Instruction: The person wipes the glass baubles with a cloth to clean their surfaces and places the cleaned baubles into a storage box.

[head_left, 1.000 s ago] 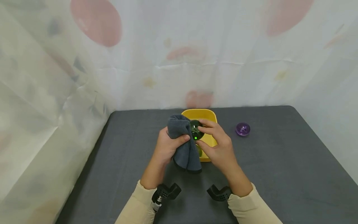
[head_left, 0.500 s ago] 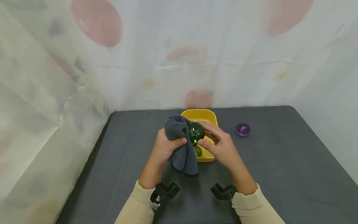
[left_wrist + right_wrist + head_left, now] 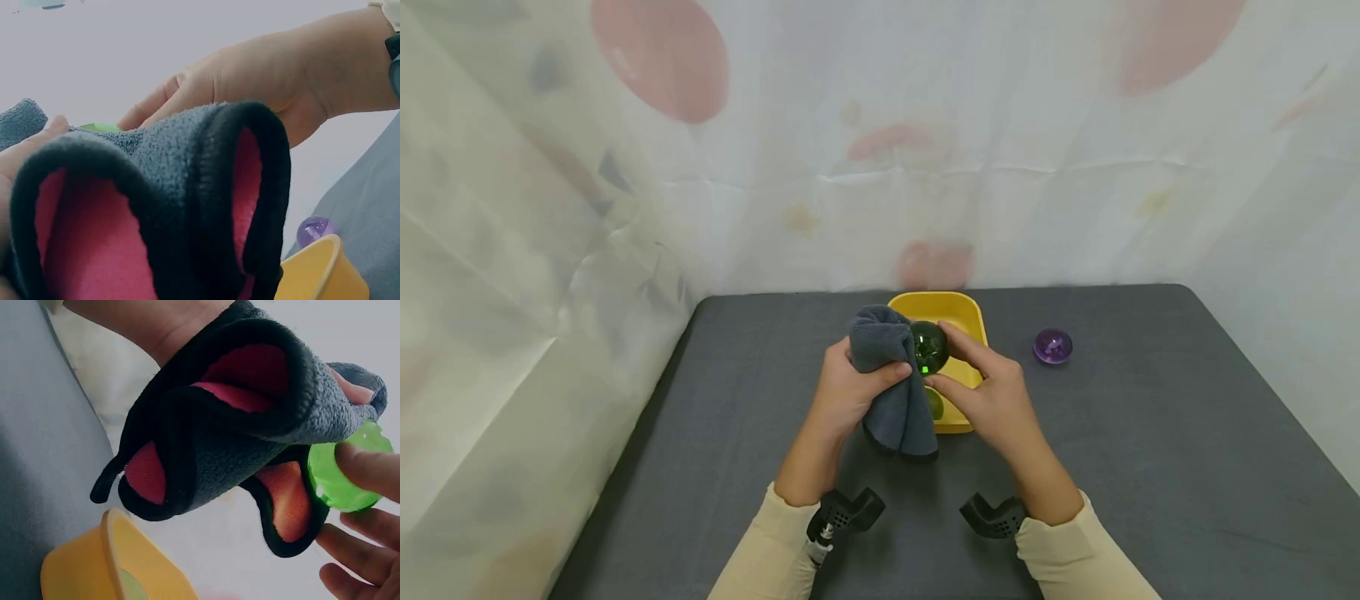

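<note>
**Green ball held against a grey cloth above a yellow tub**

A translucent green ball [image 3: 928,347] is held in the air just above the near half of a yellow tub [image 3: 967,312], at the middle of the table. It is pinched by the right hand [image 3: 992,400], whose fingers [image 3: 365,465] and thumb are curled round its right side. Its left side is pressed against a grey cloth [image 3: 891,383], which is bunched and gripped by the left hand [image 3: 846,396], the thumb laid across the folds. In the wrist views the cloth is shown to have a pink inner face and a dark edge, and its loose end is seen hanging down over the tub's near rim.

Inside the tub, below the ball, a second, lighter green ball [image 3: 934,404] is partly seen. A purple ball [image 3: 1052,346] lies by itself on the dark grey table [image 3: 1150,450], well apart to the right of the tub. The table is backed and flanked by a pale curtain [image 3: 880,142] printed with faint reddish shapes.
</note>
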